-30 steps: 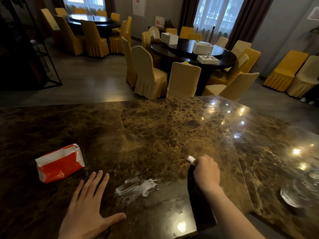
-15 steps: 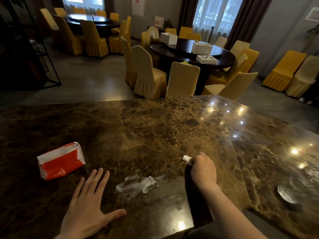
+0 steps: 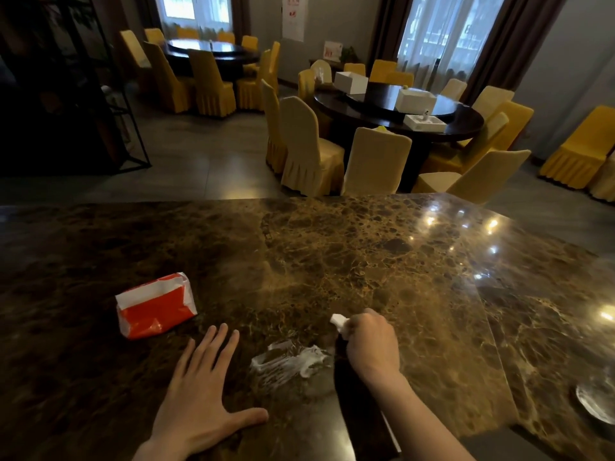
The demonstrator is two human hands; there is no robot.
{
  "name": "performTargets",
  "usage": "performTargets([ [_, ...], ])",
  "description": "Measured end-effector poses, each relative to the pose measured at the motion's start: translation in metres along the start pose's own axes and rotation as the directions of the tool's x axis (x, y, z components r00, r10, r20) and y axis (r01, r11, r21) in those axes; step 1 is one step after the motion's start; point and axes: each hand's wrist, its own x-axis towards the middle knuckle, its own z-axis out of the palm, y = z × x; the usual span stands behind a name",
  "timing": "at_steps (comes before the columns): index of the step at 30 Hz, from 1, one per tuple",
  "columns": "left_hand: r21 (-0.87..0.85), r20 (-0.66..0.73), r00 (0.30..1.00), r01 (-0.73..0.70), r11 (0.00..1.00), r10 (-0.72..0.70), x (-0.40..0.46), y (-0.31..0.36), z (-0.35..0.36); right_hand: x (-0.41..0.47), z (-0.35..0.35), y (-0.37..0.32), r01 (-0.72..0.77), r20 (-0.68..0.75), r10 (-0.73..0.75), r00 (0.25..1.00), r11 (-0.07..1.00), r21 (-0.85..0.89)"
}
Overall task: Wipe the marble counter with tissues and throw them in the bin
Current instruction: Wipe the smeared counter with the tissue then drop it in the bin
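Tissue (image 3: 338, 321) is gripped in the fisted R hand (image 3: 372, 341) on the bench (image 3: 382, 247), just right of white smear (image 3: 289, 362); L hand (image 3: 199, 400) is laid flat, fingers spread, near tissue pack (image 3: 154, 306)

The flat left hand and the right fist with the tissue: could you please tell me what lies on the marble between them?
A white foamy smear lies between the left hand and the right hand, in the head view.

No text can be read. The white poster (image 3: 293, 17) on the far wall carries red marks too blurred to make out, and so does the small red-and-white sign (image 3: 333, 50) standing on the sideboard. The red and white tissue pack (image 3: 155, 305) on the marble counter (image 3: 366, 261) shows no legible print
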Motion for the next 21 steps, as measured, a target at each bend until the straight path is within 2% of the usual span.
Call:
performTargets([
  [2,-0.013,0.014,1.0,-0.005,1.0,0.005,-0.001,0.0,-0.003,-0.003,0.001,-0.007,-0.03,-0.025,0.029,0.999,0.999,-0.032],
  [7,0.011,0.014,0.999,0.035,0.999,-0.036,-0.015,-0.016,-0.008,-0.026,0.017,-0.046,0.058,0.035,-0.056,0.998,0.997,-0.047],
  [12,0.061,0.0,0.996,0.094,0.994,-0.094,-0.025,-0.023,-0.007,-0.045,0.028,-0.071,0.128,0.102,-0.14,0.985,0.985,0.114],
  [15,0.052,0.0,0.996,0.088,0.995,-0.088,-0.025,-0.023,-0.005,-0.034,0.025,-0.069,0.094,-0.005,-0.094,0.996,0.975,0.199],
  [17,0.046,-0.005,0.996,0.087,0.995,-0.087,-0.025,-0.026,-0.005,-0.023,0.023,-0.071,0.102,-0.039,-0.096,0.995,0.976,0.193],
  [21,0.042,0.001,0.996,0.09,0.995,-0.09,-0.024,-0.027,-0.002,-0.012,0.036,-0.092,0.204,0.077,-0.215,0.974,0.969,0.138],
])
